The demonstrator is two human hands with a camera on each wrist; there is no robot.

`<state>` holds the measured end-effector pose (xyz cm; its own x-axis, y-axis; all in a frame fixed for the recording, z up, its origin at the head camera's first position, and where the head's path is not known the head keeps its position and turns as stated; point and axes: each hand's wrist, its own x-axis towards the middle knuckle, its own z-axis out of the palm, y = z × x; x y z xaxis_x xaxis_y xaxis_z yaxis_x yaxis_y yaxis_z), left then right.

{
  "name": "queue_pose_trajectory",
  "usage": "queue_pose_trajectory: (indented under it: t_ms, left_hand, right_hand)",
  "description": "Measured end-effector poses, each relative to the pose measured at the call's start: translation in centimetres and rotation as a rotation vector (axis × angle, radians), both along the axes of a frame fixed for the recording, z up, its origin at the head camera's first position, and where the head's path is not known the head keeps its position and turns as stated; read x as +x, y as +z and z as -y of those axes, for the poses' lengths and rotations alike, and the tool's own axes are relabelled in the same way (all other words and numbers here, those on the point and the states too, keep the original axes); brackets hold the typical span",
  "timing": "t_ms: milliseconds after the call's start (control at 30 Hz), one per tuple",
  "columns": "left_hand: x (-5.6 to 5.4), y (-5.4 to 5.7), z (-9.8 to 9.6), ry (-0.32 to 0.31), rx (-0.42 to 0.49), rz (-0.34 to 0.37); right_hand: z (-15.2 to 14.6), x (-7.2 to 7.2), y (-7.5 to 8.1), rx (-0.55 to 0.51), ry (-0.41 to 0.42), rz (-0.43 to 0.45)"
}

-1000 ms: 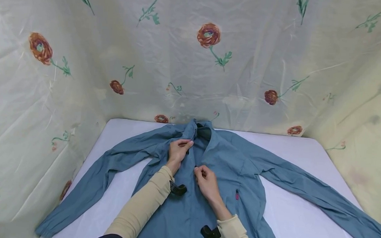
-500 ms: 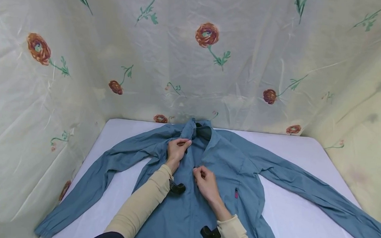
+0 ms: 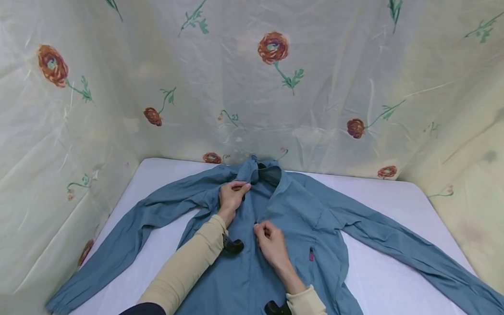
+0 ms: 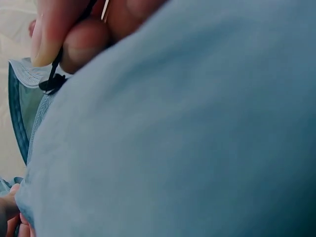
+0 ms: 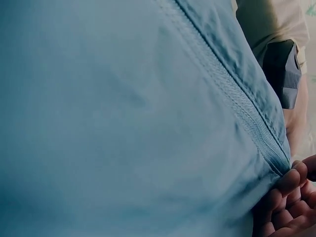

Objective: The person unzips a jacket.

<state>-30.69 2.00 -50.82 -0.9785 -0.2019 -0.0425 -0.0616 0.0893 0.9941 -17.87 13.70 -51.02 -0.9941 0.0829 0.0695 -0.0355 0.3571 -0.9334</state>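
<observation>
A blue zip-up jacket (image 3: 236, 277) lies spread out, front up, its collar (image 3: 248, 169) at the far end. My left hand (image 3: 232, 197) pinches the front edge just below the collar, on the left side. Lower down, my right hand (image 3: 271, 243) pinches a black cord zipper pull (image 4: 56, 59), which hangs from a small black slider (image 4: 52, 84). Below the slider the zipper (image 5: 242, 108) runs closed; above it the neck opens in a V. In the right wrist view, the right fingers partly cover the zipper's upper end.
The jacket's sleeves (image 3: 423, 262) reach outward on both sides across a white table (image 3: 383, 286). A red-tabbed zip pocket (image 3: 311, 255) sits on the chest. Flower-printed sheeting (image 3: 196, 77) hangs behind and along both sides. Black wrist cameras (image 3: 278, 312) are strapped on both arms.
My left hand has shifted slightly left and away, drawing the collar edge with it. The right hand stays nearly in place at the slider.
</observation>
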Motion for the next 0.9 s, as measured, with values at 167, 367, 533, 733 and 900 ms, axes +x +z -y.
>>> queue_pose_trajectory:
  t_ms: [167,367,533,733,900]
  left_hand:
    - [-0.4,-0.1,0.1,0.005,-0.011,-0.016]
    - [-0.8,-0.4,0.4,0.012,-0.007,-0.011]
    - [-0.3,-0.5,0.8,-0.008,-0.247,-0.19]
    - [1.5,0.5,1.2,-0.326,-0.708,-0.539]
    - [3.0,1.1,2.5,-0.698,-0.797,-0.527]
  right_hand:
    - [0.0,0.0,0.1,0.002,0.008,-0.016]
    - [0.0,0.1,0.1,0.01,0.014,-0.013]
    - [0.3,0.4,0.5,-0.004,0.041,0.034]
    - [0.1,0.5,2.3,-0.111,0.07,0.092]
    - [-0.6,-1.0,1.8,-0.131,0.024,0.108]
